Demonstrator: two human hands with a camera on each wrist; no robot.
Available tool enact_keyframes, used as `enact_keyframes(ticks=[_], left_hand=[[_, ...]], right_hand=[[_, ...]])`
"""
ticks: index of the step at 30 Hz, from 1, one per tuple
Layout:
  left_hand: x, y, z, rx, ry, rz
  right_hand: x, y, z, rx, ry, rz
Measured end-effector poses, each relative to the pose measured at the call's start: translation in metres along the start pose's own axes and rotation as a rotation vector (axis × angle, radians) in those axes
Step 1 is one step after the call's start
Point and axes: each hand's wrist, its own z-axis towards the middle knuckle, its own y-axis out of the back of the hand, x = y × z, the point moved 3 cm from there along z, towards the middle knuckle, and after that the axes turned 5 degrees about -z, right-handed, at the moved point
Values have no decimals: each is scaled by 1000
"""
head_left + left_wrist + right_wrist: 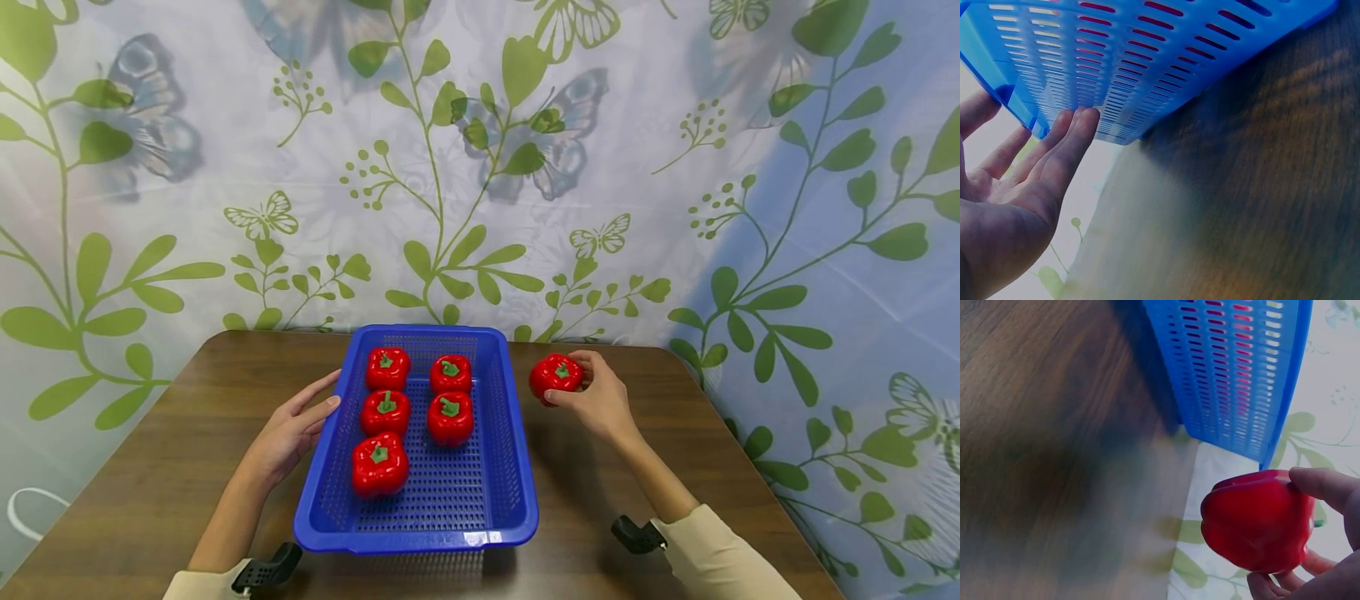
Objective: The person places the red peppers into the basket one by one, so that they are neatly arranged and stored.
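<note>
A blue plastic basket (504, 467) with perforated walls holds several red bell peppers with green stems. Three peppers, including a front one (380, 465), form a column along its left side. Two more, one being the middle pepper (450, 418), sit to their right. My left hand (288, 433) touches the basket's left rim and outer wall with nearly straight fingers (1072, 140). To the right of the basket, my right hand (600, 396) pinches another red bell pepper (1260, 522) between thumb and fingers. That pepper is outside the basket, its stem facing up.
The basket stands on a brown wooden table (180, 433). Behind the table hangs a pale curtain (315, 183) printed with green leaves and butterflies. A white cable loop (33, 512) shows at the far left. Black bands sit at both wrists.
</note>
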Motion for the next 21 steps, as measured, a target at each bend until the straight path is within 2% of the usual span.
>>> enact_keyframes(ticks=[10, 21], left_hand=[[1, 0, 1, 7, -5, 5], [0, 0, 2, -1, 5, -4]], right_hand=[[16, 1, -5, 0, 38, 34], [44, 10, -7, 21, 84, 44]])
